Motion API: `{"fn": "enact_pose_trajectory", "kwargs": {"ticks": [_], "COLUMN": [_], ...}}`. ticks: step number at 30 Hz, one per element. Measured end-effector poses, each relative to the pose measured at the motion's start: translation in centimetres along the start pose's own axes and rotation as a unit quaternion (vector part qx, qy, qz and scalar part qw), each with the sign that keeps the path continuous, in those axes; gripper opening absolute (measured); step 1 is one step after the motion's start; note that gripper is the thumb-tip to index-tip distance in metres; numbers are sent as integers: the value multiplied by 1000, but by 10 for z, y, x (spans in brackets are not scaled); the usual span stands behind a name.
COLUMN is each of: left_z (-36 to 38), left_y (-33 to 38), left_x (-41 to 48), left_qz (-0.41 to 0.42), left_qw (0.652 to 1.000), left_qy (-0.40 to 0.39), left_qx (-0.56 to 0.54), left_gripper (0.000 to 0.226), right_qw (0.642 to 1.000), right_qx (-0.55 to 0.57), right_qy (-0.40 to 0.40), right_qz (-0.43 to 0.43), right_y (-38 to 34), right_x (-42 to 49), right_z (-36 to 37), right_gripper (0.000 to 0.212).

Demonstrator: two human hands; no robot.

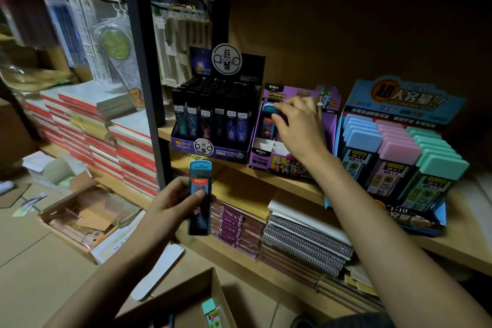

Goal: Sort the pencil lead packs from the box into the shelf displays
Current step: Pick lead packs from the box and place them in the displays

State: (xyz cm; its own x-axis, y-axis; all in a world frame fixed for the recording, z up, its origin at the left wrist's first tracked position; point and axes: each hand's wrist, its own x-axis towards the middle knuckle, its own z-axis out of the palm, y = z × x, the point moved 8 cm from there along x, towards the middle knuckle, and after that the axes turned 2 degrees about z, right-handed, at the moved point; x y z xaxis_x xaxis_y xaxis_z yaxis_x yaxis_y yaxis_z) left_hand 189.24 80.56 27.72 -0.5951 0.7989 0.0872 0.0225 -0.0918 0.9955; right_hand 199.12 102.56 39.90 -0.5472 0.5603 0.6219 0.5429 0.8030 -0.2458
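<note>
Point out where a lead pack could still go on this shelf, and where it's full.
Free: front slots of the purple display, between its white dividers, below the right hand; also bare shelf board right of the blue display. Crowded: the black display and blue display look full.

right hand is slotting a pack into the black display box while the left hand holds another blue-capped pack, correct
Not the black cardboard display box: in the head view the right hand has its grip on a blue-capped pencil lead pack in the purple cardboard display box beside it. The left hand does hold another blue-capped pack.
</note>
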Motion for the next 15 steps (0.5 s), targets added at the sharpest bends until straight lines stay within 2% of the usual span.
{"fn": "enact_pose_trajectory", "kwargs": {"ticks": [4, 8, 15], "left_z": [5, 17, 80], "left_y": [30, 74, 108], "left_x": [11, 45, 120], "left_qz": [54, 127, 200], "left_qw": [998, 992, 979], "left_qy": [-26, -18, -17], "left_qx": [36, 21, 24], "left_gripper": [30, 22, 16], "right_qw": [999, 996, 993], "right_qx": [2, 19, 43], "right_qy": [-44, -81, -106], "right_qz": [-21, -30, -34], "right_y": [3, 5, 9], "right_x": [-2, -5, -6], "right_z": [-2, 0, 2], "right_gripper": [35, 38, 44]}}
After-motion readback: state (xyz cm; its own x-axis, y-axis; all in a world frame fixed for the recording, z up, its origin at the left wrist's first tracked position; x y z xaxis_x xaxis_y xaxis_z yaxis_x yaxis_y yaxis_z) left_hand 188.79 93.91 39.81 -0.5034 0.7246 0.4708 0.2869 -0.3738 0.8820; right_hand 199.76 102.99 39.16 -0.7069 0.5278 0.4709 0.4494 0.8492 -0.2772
